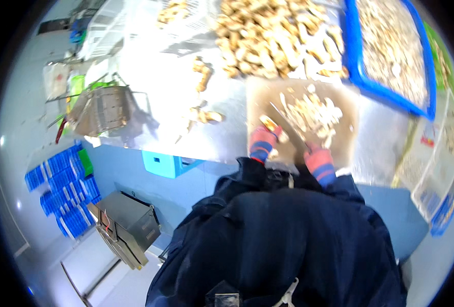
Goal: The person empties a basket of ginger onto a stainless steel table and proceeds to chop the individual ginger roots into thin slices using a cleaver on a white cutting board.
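Note:
My left hand (263, 139), in a red-and-blue knit glove, presses a brown-and-white mushroom piece (267, 122) against a worn cutting board (260, 96). Gripped in my right hand (320, 160), gloved alike, is a knife (289, 124) whose blade slants up and left across the board, just right of my left fingers. Beyond the blade lies a loose heap of pale mushroom slices (313, 111). A few small pieces rest close to my left hand. The knife's handle is hidden in my glove.
Whole mushrooms (265, 38) are piled behind the board. At right stands a blue tub (353, 50) full of slices, beside a translucent bin (422, 161). Several mushrooms (204, 115) lie left on the metal table (161, 130), near a metal container (110, 107) and white crate (108, 23).

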### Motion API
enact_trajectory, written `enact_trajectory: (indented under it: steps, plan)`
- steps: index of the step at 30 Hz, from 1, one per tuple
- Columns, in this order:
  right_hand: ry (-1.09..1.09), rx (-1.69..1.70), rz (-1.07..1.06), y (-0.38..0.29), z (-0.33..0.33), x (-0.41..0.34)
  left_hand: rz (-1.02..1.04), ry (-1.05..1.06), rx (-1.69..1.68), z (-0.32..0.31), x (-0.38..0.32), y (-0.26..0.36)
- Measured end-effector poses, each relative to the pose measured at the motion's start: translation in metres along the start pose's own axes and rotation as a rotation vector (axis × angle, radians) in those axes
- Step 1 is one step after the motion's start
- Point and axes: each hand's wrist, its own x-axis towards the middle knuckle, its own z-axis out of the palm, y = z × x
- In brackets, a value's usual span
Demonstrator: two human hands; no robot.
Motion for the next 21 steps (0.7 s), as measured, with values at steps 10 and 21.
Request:
enact_trajectory:
  steps: [10, 21]
  plan:
    - [0.013, -0.043, 0.066, -0.009, 0.002, -0.004, 0.508, -0.02, -0.345, -0.14, 0.112, -0.009]
    - [-0.032, -0.126, 0.168, -0.02, 0.007, -0.006, 0.152, 0.131, -1.232, -0.364, 0.228, 0.121]
